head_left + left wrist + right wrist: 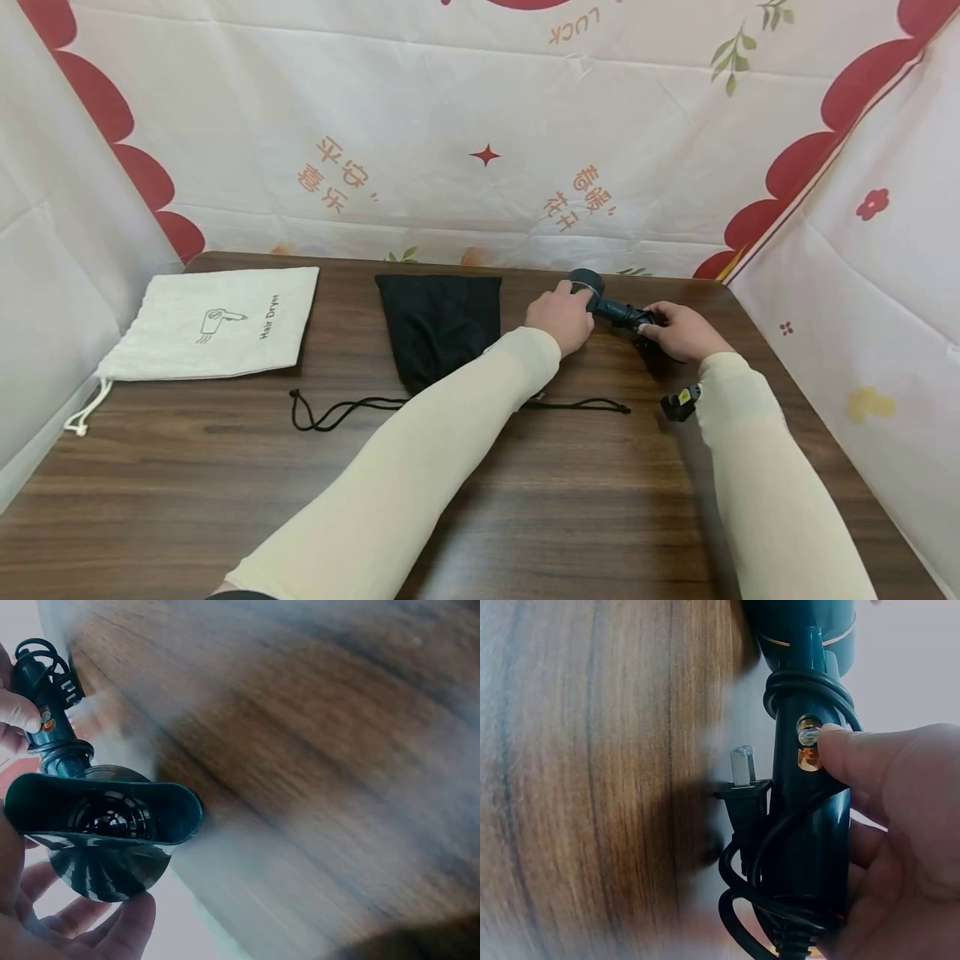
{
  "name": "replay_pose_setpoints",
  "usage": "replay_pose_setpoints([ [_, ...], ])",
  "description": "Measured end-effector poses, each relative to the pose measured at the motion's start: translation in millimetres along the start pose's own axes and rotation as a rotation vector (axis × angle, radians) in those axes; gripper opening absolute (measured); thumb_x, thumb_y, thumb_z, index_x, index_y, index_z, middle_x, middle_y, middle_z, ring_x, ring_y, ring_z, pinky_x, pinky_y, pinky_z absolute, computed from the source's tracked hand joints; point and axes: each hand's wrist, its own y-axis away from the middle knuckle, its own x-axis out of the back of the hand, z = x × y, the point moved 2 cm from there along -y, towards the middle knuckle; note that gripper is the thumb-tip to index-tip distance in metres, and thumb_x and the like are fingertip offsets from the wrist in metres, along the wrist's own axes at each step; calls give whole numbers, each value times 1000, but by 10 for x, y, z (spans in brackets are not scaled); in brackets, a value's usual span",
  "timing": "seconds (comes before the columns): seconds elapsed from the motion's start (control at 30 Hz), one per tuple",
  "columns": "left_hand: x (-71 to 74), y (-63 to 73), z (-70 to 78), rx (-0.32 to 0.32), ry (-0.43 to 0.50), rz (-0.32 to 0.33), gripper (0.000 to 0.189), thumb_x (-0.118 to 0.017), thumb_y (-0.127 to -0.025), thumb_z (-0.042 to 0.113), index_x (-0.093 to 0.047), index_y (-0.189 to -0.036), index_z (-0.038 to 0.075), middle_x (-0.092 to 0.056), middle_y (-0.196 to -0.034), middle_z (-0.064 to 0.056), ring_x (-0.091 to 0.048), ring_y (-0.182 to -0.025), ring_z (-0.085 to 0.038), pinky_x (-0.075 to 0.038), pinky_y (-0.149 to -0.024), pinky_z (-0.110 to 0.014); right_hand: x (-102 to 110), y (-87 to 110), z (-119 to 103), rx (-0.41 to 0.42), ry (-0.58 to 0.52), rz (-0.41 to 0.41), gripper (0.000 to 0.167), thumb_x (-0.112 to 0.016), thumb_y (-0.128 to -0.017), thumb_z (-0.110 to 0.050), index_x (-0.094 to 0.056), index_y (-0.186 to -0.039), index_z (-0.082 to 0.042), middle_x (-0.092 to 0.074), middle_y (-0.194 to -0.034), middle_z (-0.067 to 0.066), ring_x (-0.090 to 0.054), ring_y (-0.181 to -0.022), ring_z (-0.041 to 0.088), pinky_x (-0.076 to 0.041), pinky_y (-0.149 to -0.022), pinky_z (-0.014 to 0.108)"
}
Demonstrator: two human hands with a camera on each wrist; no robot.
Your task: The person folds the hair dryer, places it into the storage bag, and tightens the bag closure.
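stretches the left arm, in a cream sleeve (420,450), slantwise over the tabletop (585,492) from its near edge, and the right arm, sleeved alike, up beside the right edge. curls the left hand (561,317) round the head of a dark green hair dryer (611,311), close to the far edge and right of its middle, with fingertips under the rounded part behind the flared nozzle (34,810). grips the handle in the right hand (686,331), thumb (855,757) at the gold-coloured switch (808,742). cannot tell whether touching the tabletop or held just above it. around the handle, a black cord (810,684) in coils, with a two-pin plug (746,806) jutting out alongside.

toward the far left corner, a white cloth pouch (180,325), laid flat, its white drawstring (93,408) trailing to the left edge. at the middle of the far edge, a black pouch (442,325), its near end partly hidden behind the left sleeve, with black drawstrings (360,402) running out to both sides. cannot see inside either pouch.

on the white pouch, reads "hair dryer" beside a line drawing of one; on the patterned curtain (420,100) beyond the far edge, reads "luck", running backward, and orange chinese characters, among them 平安.
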Motion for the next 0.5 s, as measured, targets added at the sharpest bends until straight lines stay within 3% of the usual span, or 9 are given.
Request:
replay_pose_setpoints([
  [0.5, 18, 54, 7, -30, -25, 18, 45, -44, -104, 44, -51, -146, 30, -50, -136, -4, -62, -103, -22, -55, -81, -37, 20, 35, 13, -2, 4, 9, 42, -53, -102, -29, -51, -134, -1, -56, -121, 28, -51, -104, 40, -40, -93, 61],
])
